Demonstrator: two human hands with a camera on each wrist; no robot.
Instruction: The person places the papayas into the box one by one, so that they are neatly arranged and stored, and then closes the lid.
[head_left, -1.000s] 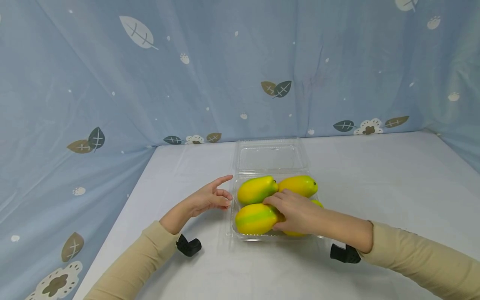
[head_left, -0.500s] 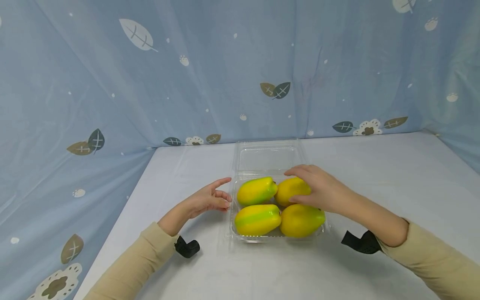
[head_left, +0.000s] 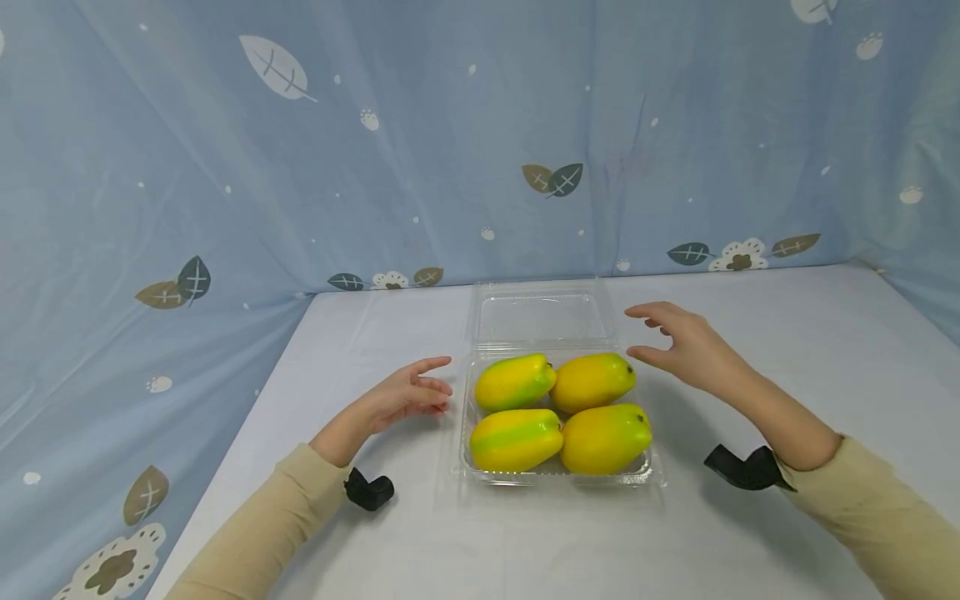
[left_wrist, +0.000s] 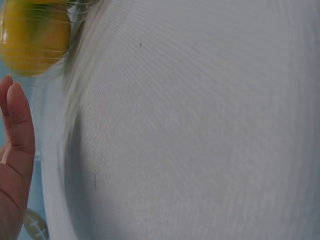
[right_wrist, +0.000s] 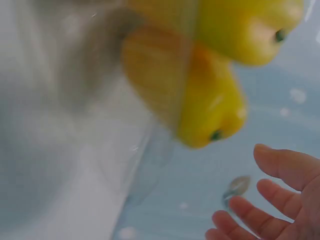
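Several yellow-green papayas lie in two rows inside a clear plastic clamshell box (head_left: 558, 478): a back left papaya (head_left: 513, 383), a back right papaya (head_left: 594, 382), a front left papaya (head_left: 515, 441) and a front right papaya (head_left: 606, 440). The box's clear lid (head_left: 543, 317) lies folded back behind it. Just left of the box hovers my left hand (head_left: 401, 396), fingers loosely bent and holding nothing. Beyond the box's right side my right hand (head_left: 690, 346) is raised, thumb and fingers spread apart, touching nothing. In the right wrist view the papayas are blurred behind the box wall.
A white-covered table (head_left: 525, 550) carries the box. Behind and to the left hangs a blue curtain (head_left: 450, 150) printed with leaves and flowers. Black wrist mounts stick out under the left sleeve (head_left: 369, 490) and the right sleeve (head_left: 746, 468).
My right hand has left the front right papaya, passed over the back right one, and moved off the box to the right. My left hand has drawn slightly away to the left.
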